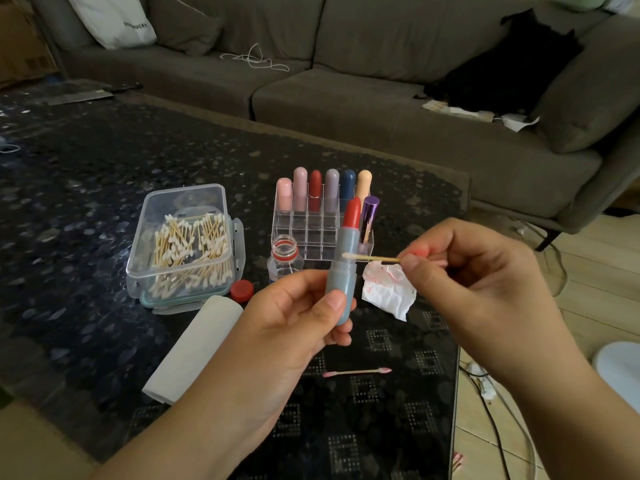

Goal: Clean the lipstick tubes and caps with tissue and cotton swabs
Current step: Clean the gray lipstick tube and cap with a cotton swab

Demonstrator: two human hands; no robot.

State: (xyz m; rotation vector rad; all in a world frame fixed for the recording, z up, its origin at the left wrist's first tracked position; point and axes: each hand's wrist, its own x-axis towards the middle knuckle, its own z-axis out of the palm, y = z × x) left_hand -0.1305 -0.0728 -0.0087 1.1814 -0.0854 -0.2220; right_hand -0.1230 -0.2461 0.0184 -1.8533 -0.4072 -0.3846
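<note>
Left hand [294, 317] grips an uncapped lipstick [344, 268] upright at frame centre, thumb and fingers wrapped round the lower grey-blue barrel; red bullet fully extended, tip intact. Right hand [474, 271] pinches the wooden stick of a cotton swab [372, 258] between thumb and forefinger, swab horizontal, white tip touching the tube's collar just under the bullet. Used swab [356, 371] with pink ends lies flat on the dark table [69, 237] at 6 o'clock from the lipstick; table edge runs close at 4 o'clock, cables on the floor past it. Stained crumpled tissue [389, 292] at 3 o'clock, partly behind the right fingers. Folded tissue [197, 348] at 8 o'clock, red bottle cap [241, 291] at 9. Open bottle [285, 259] just behind the left hand, base hidden. Swab box [183, 244] at 10 o'clock, lid off. Clear rack [322, 220] at 12 holds six capped lipsticks in the back row plus a purple one, partly blocked by the held lipstick; front slots free. Sofa [346, 98] beyond; items on it hard to make out.
</note>
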